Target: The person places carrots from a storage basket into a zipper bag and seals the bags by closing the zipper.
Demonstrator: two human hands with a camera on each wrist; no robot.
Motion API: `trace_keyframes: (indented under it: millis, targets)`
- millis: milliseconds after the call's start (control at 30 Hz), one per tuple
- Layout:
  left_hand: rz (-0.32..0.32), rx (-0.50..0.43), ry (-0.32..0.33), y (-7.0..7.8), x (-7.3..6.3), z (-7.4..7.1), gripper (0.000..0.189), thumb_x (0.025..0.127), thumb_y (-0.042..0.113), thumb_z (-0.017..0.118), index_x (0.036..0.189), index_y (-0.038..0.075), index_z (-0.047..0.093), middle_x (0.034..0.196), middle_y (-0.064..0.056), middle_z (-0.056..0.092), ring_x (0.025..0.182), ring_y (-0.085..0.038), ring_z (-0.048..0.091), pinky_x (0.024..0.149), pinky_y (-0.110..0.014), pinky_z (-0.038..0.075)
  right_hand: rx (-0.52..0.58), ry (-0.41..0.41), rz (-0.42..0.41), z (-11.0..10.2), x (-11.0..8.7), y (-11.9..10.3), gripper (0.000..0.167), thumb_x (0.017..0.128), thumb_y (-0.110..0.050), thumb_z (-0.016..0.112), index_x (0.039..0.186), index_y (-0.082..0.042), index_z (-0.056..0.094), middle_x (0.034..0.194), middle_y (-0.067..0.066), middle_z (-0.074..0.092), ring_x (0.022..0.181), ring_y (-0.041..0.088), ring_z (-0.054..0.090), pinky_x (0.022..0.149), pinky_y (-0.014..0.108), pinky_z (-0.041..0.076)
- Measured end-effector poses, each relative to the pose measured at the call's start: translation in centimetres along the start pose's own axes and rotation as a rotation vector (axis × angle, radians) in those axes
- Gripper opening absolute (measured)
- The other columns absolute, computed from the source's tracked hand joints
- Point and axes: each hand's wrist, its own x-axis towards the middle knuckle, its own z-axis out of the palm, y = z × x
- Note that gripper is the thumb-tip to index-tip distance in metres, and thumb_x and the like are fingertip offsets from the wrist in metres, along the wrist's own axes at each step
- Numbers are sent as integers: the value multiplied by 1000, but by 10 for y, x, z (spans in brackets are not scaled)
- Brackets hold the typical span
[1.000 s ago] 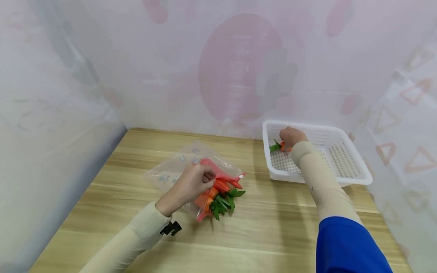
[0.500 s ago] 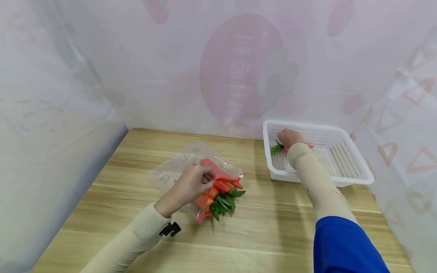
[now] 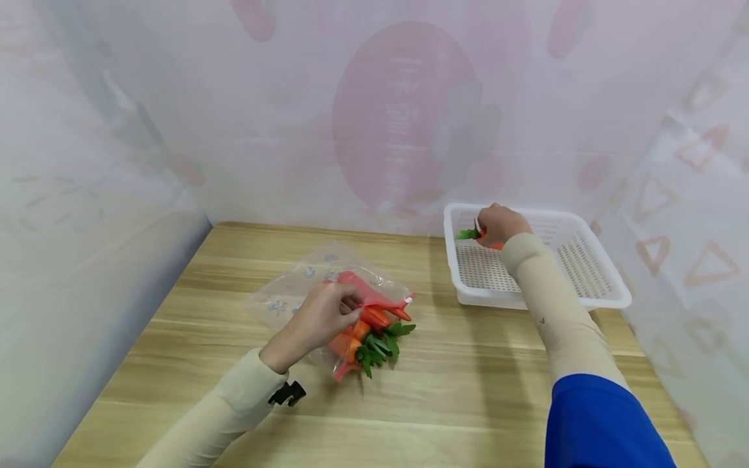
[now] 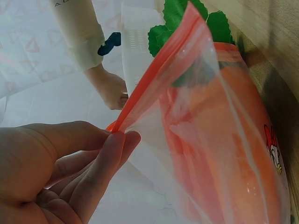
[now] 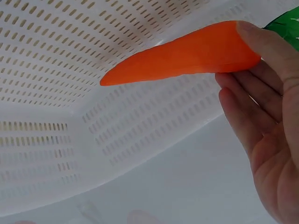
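Some backdrop lettering (image 3: 402, 116) seems Chinese; right hand (image 3: 502, 225) pinches carrot (image 5: 187, 55).

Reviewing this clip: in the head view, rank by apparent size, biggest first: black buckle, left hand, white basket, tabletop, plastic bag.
1. tabletop
2. white basket and plastic bag: too close to rank, as the left hand covers part of the bag
3. left hand
4. black buckle

A person's left hand (image 3: 316, 316) pinches, thumb and fingertips pressed together, the left forearm (image 3: 219, 411) slanting back from that pinch. Ahead and to its right, the right hand (image 3: 503, 225) grips with thumb opposing fingers, the right forearm (image 3: 562, 318) stretched behind
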Motion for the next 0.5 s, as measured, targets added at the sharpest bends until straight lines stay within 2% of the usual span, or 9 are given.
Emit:
trace_keyframes:
  millis: [133,200,333,500]
  targets:
    - [-1,3,-2,-1,0,0,11,93,-1,74,102,0,79,98,-12,80,84,-16,77,73,-26,65,97,16,-4,-9,0,0,14,91,-14,79,84,-4,72,74,4,63,69,17,50,64,29,45]
    - [5,11,5,-2,1,0,11,93,-2,74,102,0,79,97,-12,80,83,-16,77,73,-26,65,134,37,-4,-14,0,-1,13,91,-14,78,86,-4,73,77,5,65,71,18,52,67,31,47]
    - [8,15,8,-3,2,1,11,93,-2,74,102,0,79,96,-11,80,82,-15,77,72,-25,65,163,74,0,-26,-6,-3,13,90,-15,77,96,-4,77,92,9,75,83,22,61,81,38,58]
    - [7,10,-4,-2,3,2,10,93,-1,74,102,-1,79,96,-10,79,81,-14,76,71,-23,64,194,78,-15,-35,-22,-10,16,91,-14,76,104,-4,78,100,10,77,90,25,67,89,44,61]
